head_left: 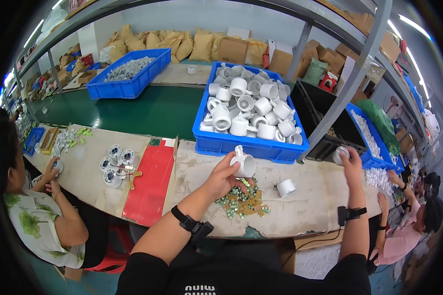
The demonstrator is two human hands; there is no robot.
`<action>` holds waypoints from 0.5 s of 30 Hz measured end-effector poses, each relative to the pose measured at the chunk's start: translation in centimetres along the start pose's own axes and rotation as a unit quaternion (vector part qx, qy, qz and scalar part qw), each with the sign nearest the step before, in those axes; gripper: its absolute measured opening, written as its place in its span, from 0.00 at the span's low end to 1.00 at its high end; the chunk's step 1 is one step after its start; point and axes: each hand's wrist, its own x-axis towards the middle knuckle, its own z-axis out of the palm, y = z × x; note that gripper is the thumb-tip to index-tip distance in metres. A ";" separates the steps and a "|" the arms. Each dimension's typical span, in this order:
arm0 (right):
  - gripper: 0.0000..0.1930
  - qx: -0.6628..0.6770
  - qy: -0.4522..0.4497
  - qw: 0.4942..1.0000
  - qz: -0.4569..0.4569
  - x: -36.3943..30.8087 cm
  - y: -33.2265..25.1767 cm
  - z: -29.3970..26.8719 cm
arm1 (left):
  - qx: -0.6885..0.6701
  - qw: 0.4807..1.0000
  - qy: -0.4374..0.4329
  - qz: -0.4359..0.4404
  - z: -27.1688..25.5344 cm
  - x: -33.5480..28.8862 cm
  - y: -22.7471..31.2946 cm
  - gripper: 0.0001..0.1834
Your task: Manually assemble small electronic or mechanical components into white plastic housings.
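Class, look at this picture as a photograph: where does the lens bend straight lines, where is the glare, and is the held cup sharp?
Head view: the table's front edge bows, and the corners fall black; head view: a ceiling lamp at upper right glares white; head view: the cup in the left hand looks fairly sharp.

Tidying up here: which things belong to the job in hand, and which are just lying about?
Likely the job:
white cup in left hand
round white part in right hand
green circuit boards
blue bin

Probably lying about:
red sheet
tan sacks
cardboard box
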 end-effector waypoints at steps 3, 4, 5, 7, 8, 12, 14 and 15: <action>0.15 0.214 -0.137 0.966 -0.037 -3.7 -11.4 8.7 | 0.022 0.999 -0.040 0.011 0.0 -0.2 -0.4 0.29; 0.15 0.269 -0.162 0.948 -0.056 -5.1 -14.1 11.1 | 0.020 0.999 -0.043 0.005 0.5 -0.2 -0.1 0.32; 0.15 0.336 -0.188 0.921 -0.064 -6.2 -15.8 13.5 | 0.021 0.999 -0.046 0.002 0.6 -0.1 -0.1 0.32; 0.14 0.412 -0.249 0.875 -0.056 -8.1 -17.8 17.7 | 0.055 0.997 -0.044 0.029 1.0 -0.1 -0.3 0.32; 0.15 0.420 -0.266 0.866 -0.055 -9.1 -17.5 19.6 | 0.057 0.997 -0.048 0.027 0.9 -0.1 -0.5 0.32; 0.18 0.319 -0.212 0.922 -0.060 -11.7 -16.7 24.0 | 0.095 0.993 0.008 0.076 0.5 -0.1 -0.3 0.32; 0.21 0.167 -0.107 0.962 -0.188 -11.8 -16.5 24.0 | 0.101 0.991 0.020 0.081 0.7 0.1 -0.1 0.31; 0.21 0.167 -0.109 0.962 -0.186 -11.9 -16.6 23.7 | 0.099 0.992 0.022 0.080 0.8 -0.1 -0.1 0.31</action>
